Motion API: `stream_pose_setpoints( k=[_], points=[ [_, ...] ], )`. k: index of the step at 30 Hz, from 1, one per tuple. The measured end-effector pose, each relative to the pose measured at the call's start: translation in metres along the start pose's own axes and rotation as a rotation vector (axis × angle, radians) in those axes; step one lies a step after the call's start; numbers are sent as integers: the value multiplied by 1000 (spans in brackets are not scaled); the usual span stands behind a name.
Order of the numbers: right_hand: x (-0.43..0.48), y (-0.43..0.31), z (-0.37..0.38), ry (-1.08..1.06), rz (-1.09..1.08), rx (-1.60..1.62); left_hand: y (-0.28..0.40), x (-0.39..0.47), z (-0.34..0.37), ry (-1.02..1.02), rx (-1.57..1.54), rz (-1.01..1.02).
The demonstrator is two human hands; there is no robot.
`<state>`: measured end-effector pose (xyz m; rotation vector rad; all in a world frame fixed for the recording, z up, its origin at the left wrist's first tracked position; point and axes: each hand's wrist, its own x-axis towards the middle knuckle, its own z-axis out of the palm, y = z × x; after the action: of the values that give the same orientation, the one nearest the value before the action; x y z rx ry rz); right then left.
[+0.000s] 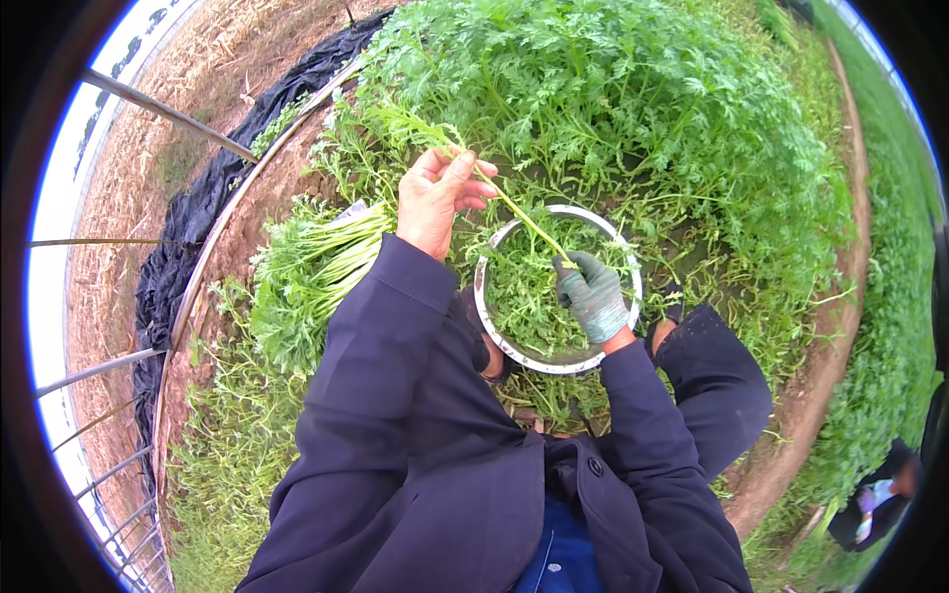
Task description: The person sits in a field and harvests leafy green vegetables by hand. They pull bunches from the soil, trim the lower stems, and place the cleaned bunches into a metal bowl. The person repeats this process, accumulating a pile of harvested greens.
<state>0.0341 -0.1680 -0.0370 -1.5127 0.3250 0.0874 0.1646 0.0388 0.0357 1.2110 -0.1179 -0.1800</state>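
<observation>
My left hand (441, 194), bare, pinches the upper part of a long green leafy stalk (525, 216) between thumb and fingers. The stalk slants down to the right, where my right hand (593, 295), in a grey-green work glove, grips its lower end. Below the stalk, a round basin with a pale rim (483, 305) stands on the ground between the feet, with loose leafy trimmings (519, 296) inside. The gloved hand is over the basin's right part. A bundle of cut leafy stalks (326, 270) lies on the ground left of the basin, its pale stems towards the upper right.
Tall leafy greens (593, 89) grow in front. Stripped leaves and stems (245, 445) cover the ground nearby. Black sheeting (174, 230) and metal poles (170, 115) run along the left. A dirt path (823, 385) curves along the right, and another person (875, 497) is at the lower right.
</observation>
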Motion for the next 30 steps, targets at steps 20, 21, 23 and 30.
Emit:
stream_pose_setpoints(
  k=[20, 21, 23, 30],
  points=[
    [24, 95, -24, 23, 170, -992, 18, -51, -188, 711, -266, 218],
    [26, 98, -25, 20, 164, -861, 6, -52, -211, 791, -249, 179],
    [29, 106, -24, -2, 113, -860, -20, -50, -252, 910, -261, 79],
    [26, 136, 1, -244, 158, -947, -86, -31, -326, 1150, -179, -235]
  ],
)
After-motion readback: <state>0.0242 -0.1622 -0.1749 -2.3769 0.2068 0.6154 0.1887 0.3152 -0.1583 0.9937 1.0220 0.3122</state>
